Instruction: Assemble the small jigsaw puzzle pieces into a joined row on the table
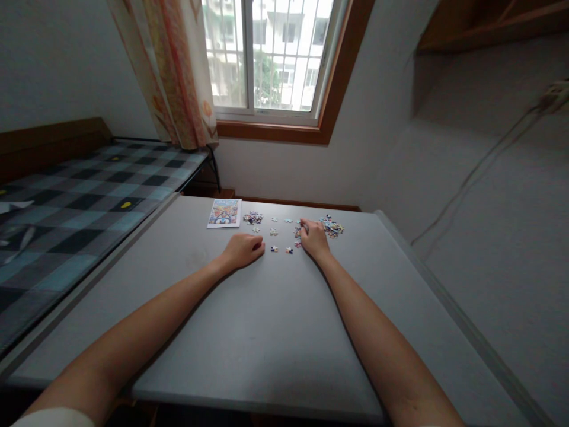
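Observation:
Jigsaw puzzle pieces (274, 232) lie spaced apart on the grey table (249, 332), several in loose rows between my hands. My left hand (244, 250) rests on the tabletop with its fingers curled in, left of two dark-and-white puzzle pieces (289, 250); no piece shows in it. Over the right end of the rows, my right hand (315, 238) has its fingers bent and pinched at a small pale puzzle piece (298, 222). That hand partly covers several pieces beside and under it.
A printed picture sheet (224, 213) lies at the back left of the table. Next to it is a pile of pieces (253, 217), and a second pile (332, 226) sits right of my right hand. A bed (133, 172) adjoins the left edge; a wall and window stand behind.

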The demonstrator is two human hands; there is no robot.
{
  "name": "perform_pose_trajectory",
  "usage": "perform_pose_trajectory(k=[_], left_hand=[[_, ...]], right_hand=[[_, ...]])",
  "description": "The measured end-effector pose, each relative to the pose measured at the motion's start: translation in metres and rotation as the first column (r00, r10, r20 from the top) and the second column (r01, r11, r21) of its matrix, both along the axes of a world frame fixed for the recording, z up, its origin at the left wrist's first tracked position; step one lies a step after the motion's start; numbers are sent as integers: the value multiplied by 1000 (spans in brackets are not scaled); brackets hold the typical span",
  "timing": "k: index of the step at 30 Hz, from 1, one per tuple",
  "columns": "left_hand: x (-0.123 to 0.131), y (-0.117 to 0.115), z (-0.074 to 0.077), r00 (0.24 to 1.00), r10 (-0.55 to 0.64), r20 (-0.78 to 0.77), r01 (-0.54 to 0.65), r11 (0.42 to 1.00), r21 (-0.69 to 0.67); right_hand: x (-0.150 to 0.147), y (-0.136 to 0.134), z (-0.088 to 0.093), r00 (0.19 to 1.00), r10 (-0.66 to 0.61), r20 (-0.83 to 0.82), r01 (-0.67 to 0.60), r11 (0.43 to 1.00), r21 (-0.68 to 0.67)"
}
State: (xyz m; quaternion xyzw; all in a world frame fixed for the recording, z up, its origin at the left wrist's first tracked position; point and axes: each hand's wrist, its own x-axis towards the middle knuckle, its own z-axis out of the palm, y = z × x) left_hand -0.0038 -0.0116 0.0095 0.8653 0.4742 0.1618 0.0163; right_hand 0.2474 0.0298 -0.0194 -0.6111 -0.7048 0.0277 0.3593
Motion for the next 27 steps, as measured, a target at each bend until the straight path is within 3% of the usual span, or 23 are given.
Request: perform_pose_trajectory(k=[7,12,17,20,27], left_hand=[[0,0,-1,1000,29,-4,-29,1000,4],[-3,6,-1,936,291,196,-320,937,138],[-17,18,0,890,384,244,-424,896,133],[-21,20,-1,890,379,251,-414,905,99],[-19,18,-3,968,188,168,-214,964,155]], right_hand=[[-2,-1,2,1000,-8,-20,9,1000,18],[0,1,0,1000,-6,-24,7,999,41],[-1,0,2,1000,-6,-31,7,999,39],[-2,-1,3,999,4,-38,-3,1000,28],[-2,0,1,998,8,-67,-4,998,63]])
